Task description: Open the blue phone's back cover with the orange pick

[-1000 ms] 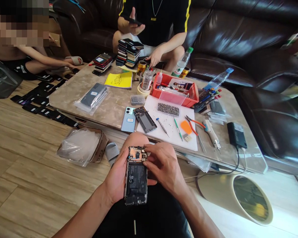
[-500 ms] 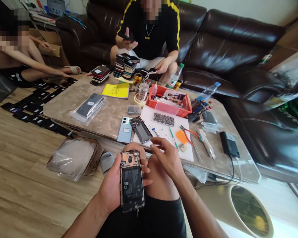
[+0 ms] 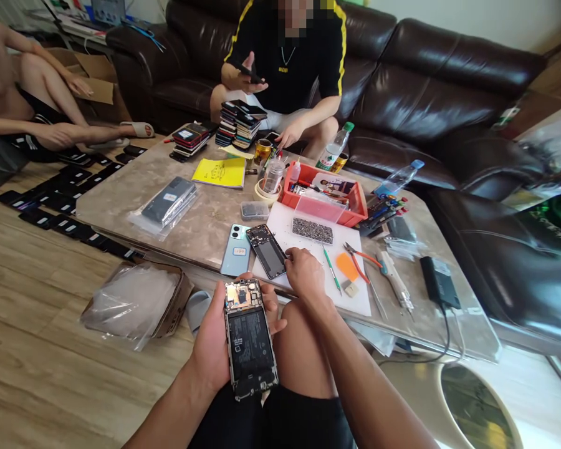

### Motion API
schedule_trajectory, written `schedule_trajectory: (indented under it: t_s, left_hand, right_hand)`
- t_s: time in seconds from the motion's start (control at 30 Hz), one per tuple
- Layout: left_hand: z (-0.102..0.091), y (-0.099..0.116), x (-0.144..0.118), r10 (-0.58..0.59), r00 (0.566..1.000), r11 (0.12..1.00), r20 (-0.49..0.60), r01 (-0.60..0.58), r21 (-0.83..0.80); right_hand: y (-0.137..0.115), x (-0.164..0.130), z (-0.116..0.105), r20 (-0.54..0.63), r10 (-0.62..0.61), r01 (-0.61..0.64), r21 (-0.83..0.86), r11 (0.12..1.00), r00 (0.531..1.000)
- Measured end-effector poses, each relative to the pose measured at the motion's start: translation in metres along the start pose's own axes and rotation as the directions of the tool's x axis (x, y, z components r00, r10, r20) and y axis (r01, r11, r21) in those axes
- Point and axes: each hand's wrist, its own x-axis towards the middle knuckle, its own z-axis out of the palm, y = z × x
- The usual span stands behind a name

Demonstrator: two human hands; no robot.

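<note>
My left hand (image 3: 215,346) is wrapped around an opened phone (image 3: 251,346) above my lap. Its bare innards face up, with a black battery below and a copper-coloured patch near the top. On the table's near edge, my right hand (image 3: 305,272) has its fingers drawn together at the right side of a black phone mid-frame (image 3: 267,251). Whether they grip that frame or a small tool beneath them is hidden. Left of the frame lies a light-blue phone back cover (image 3: 236,249). A white work mat (image 3: 355,299) extends under the right hand.
On the mat lie a clear case of screws (image 3: 312,230), a green screwdriver (image 3: 331,269), orange-handled pliers (image 3: 359,260) and an orange pick (image 3: 346,266). Behind stands a red tool tray (image 3: 325,187). Bagged phones (image 3: 168,202) lie left. A person (image 3: 285,68) sits opposite; another sits at left.
My right hand has moved forward and down to the mid-frame's right edge, covering the blue-topped screwdriver that lay there. My left hand keeps the opened phone. The person at left has leaned back.
</note>
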Motion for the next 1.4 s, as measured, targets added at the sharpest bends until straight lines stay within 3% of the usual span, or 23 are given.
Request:
schedule_trajectory:
  t_s: [0.23,0.47,0.67,0.97,1.1,1.2,1.3,1.4]
  left_hand:
    - [0.015,0.019,0.012,0.188,0.973,0.969,-0.131,-0.161,0.188]
    - [0.019,0.051,0.029,0.266,0.942,0.913,-0.206,-0.177,0.368]
    - [0.027,0.082,0.063,0.269,0.936,0.884,-0.226,-0.147,0.445]
    - [0.047,0.092,0.095,0.286,0.935,0.809,-0.209,-0.119,0.575]
    - [0.051,0.096,0.099,0.329,0.913,0.739,-0.242,-0.089,0.667]
    - [0.056,0.099,0.106,0.351,0.883,0.662,-0.311,0.001,0.750]
    - [0.060,0.099,0.118,0.380,0.842,0.557,-0.384,0.123,0.821]
    - [0.063,0.093,0.135,0.437,0.811,0.423,-0.388,0.196,0.885]
  right_hand:
    - [0.010,0.007,-0.009,0.083,0.057,-0.064,0.082,0.995,0.995]
    - [0.002,-0.003,-0.008,0.054,0.068,-0.070,0.018,0.997,0.996]
    - [-0.004,-0.007,-0.002,0.048,0.054,-0.055,0.020,0.998,0.997]
    - [-0.009,-0.008,0.002,0.067,0.059,-0.064,0.074,0.995,0.996]
    - [-0.015,-0.011,0.002,0.047,0.067,-0.071,0.093,0.993,0.997]
    - [-0.019,-0.013,0.003,0.029,0.068,-0.071,0.116,0.991,0.997]
    - [-0.021,-0.013,0.005,0.017,0.067,-0.069,0.142,0.987,0.998]
    - [-0.021,-0.013,0.007,0.003,0.079,-0.079,0.170,0.982,0.997]
